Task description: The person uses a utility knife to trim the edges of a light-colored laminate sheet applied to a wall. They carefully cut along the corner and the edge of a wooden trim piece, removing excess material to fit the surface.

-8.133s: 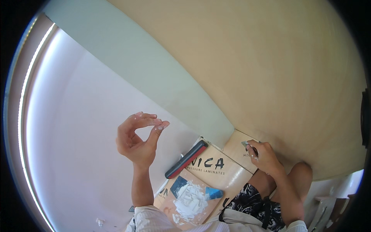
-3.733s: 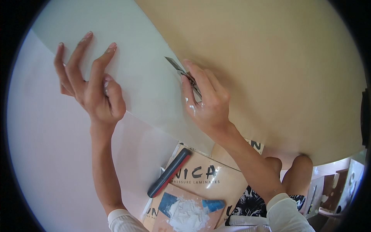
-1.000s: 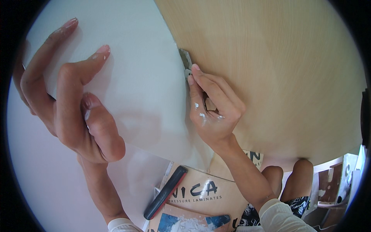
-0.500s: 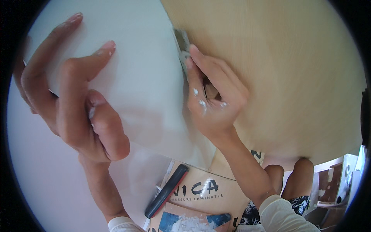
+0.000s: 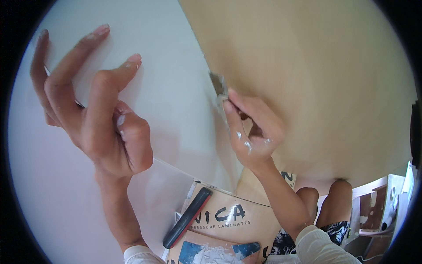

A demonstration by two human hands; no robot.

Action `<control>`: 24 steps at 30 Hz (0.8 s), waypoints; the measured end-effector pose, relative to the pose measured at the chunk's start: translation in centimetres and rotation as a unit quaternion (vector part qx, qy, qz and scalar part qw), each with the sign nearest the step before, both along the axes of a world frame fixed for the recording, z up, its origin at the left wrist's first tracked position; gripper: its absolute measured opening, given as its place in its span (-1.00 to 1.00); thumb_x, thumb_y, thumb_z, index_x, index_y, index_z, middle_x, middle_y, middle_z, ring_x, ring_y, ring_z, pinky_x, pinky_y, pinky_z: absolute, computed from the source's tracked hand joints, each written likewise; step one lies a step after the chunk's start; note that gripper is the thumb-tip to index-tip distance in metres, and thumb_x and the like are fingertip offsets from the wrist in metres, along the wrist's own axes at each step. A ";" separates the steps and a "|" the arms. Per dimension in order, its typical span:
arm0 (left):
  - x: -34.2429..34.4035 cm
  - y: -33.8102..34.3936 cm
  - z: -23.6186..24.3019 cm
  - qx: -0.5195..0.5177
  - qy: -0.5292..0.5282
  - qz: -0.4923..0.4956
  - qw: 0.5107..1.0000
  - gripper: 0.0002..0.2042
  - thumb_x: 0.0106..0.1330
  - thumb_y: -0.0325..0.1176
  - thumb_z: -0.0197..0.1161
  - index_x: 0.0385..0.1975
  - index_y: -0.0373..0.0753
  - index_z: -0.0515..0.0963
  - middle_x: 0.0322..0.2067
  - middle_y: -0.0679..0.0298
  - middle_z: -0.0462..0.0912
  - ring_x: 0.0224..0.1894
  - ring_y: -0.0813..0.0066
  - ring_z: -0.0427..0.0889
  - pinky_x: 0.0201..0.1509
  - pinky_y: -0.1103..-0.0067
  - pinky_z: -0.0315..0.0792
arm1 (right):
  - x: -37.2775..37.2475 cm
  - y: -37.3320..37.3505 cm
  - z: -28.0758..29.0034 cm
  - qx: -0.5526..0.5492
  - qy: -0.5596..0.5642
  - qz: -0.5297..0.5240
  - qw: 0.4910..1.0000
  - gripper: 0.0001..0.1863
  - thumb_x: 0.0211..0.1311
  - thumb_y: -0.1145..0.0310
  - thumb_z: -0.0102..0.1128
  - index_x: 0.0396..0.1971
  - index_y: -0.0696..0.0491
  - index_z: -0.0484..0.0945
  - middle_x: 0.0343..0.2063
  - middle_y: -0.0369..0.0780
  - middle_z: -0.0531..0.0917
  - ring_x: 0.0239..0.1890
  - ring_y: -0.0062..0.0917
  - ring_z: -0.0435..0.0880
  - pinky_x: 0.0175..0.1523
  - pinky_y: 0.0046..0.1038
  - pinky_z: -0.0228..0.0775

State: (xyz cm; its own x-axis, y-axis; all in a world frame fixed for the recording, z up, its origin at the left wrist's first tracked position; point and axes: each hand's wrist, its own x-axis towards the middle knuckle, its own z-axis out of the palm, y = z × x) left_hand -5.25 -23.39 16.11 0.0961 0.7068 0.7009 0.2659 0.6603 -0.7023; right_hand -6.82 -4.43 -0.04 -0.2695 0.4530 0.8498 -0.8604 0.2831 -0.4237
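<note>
Flat brown cardboard sheet with printed lettering (image 5: 246,218) is spread on the floor, with a long black-and-red bar-shaped tool (image 5: 187,217) lying diagonally across it, upper end pointing toward 1 o'clock.

Two hands, one scraper, two panels, and a few things lying below.

Two bare hands show: the left hand (image 5: 94,116) at the left with fingers spread, and the right hand (image 5: 250,127) near the middle, pinching one small metal scraper blade (image 5: 218,83). Two large surfaces meet where the blade sits: one white panel (image 5: 171,66) on the left and one tan wood-look panel (image 5: 316,66) on the right. Near the lower edge lie one long black bar-shaped tool with a red edge (image 5: 187,218) and one brown printed cardboard sheet (image 5: 228,213). One crumpled white lump (image 5: 211,254) sits on a blue patch at the bottom. Two bare knees (image 5: 323,198) show at lower right.
</note>
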 end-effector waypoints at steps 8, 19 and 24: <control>7.1 4.3 -6.1 0.151 -0.295 -0.006 0.944 -0.60 0.02 -0.13 0.58 -0.11 -0.05 0.78 -0.29 0.44 0.77 0.00 0.28 0.64 0.23 0.35 0.10 | 7.3 4.5 -1.8 0.142 0.038 0.126 0.981 -0.57 -0.11 0.79 0.40 -0.14 0.20 0.78 -0.46 -0.18 0.75 -0.53 -0.48 0.69 -0.49 -0.56 0.44; 11.6 6.8 -7.5 0.187 -0.600 -0.180 0.757 -0.81 0.01 -0.53 0.53 -0.33 -0.22 0.79 -0.44 0.34 0.77 -0.24 0.38 0.67 -0.11 0.51 0.41 | 13.1 8.4 -3.4 0.172 0.004 0.150 0.974 -0.60 -0.10 0.76 0.41 -0.15 0.20 0.78 -0.45 -0.17 0.76 -0.55 -0.47 0.68 -0.50 -0.50 0.48; 13.4 7.6 -8.1 0.211 -0.653 -0.210 0.697 -0.84 0.10 -0.68 0.40 -0.36 -0.28 0.77 -0.43 0.27 0.78 -0.28 0.37 0.70 -0.22 0.54 0.55 | 15.5 10.9 -3.2 0.189 -0.012 0.163 0.968 -0.65 -0.08 0.76 0.42 -0.20 0.20 0.78 -0.44 -0.15 0.76 -0.53 -0.44 0.71 -0.47 -0.49 0.52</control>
State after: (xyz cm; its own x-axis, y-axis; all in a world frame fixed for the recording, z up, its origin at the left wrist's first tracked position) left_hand 8.12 -15.84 8.02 -0.6813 0.5129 0.5223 0.7285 0.4056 0.5520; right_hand 8.69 6.51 -3.27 -0.3675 -0.0009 0.9300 -0.9213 0.1369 -0.3639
